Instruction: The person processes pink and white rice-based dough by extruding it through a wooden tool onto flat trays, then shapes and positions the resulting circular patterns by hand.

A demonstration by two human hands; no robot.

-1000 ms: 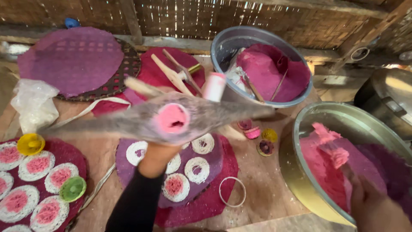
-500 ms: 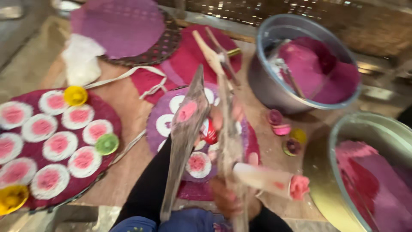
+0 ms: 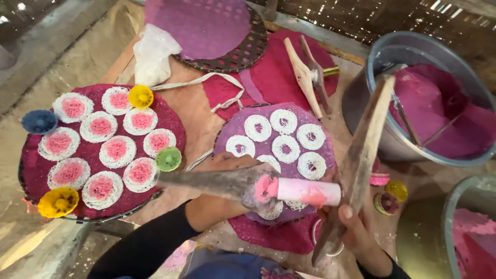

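Your left hand (image 3: 232, 170) grips one wooden handle of the press (image 3: 289, 190), your right hand (image 3: 356, 230) the other, holding it over the purple mat (image 3: 320, 121). That mat carries eight or so plain white lacy rounds (image 3: 283, 121), while the red tray (image 3: 170, 116) beside it looks full, its rounds already pink-centred. By my reckoning you're partway through, with dough left in the basin (image 3: 382, 57)
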